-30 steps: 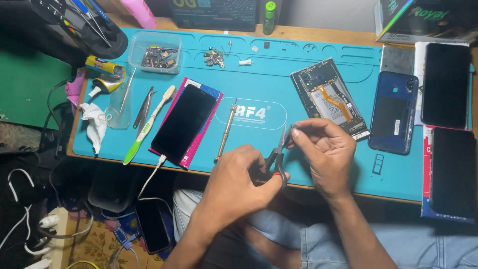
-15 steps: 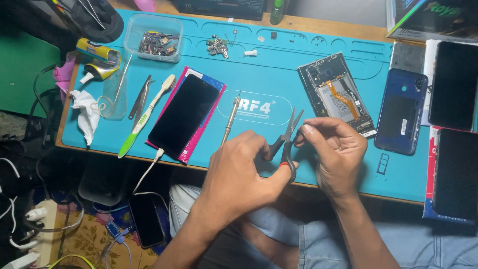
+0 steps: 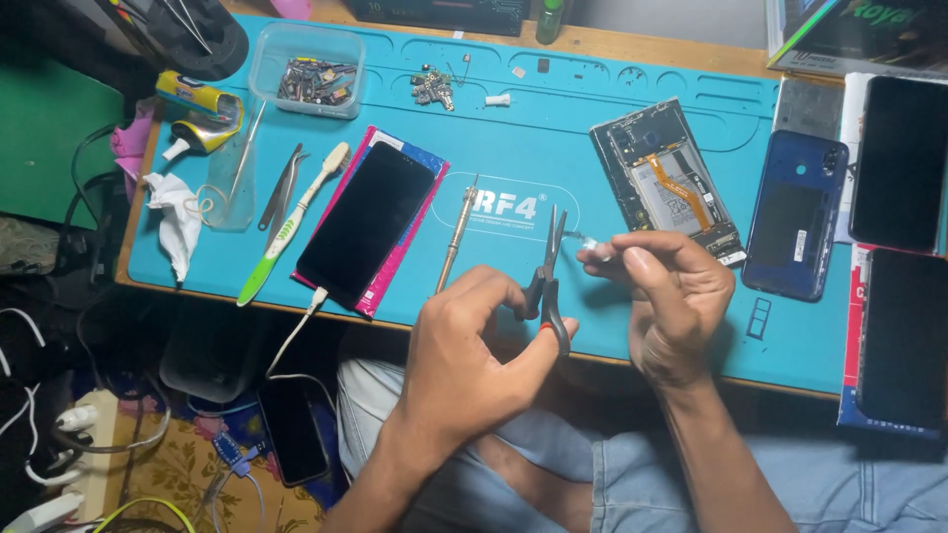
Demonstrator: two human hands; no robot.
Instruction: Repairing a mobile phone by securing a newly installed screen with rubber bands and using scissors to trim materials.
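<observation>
Since a second earlier, both hands had lifted the scissors (image 3: 548, 276) upright. The left hand (image 3: 464, 350) gripped their handles; the right hand (image 3: 671, 296) pinched a small clear piece (image 3: 592, 244) beside the blades, above the blue mat (image 3: 553, 148).

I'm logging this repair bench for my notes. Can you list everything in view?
work mat: 1, blue, on the table
phone with cable: 1, black screen, mat's left
opened phone: 1, mat's right
back cover: 1, dark blue, beside it
screwdriver: 1, metal, mat's middle
toothbrush: 1, white-green, left
parts box: 1, clear, top left
scissors: 1, dark, in left hand
small clear piece: 1, pinched by right hand
</observation>
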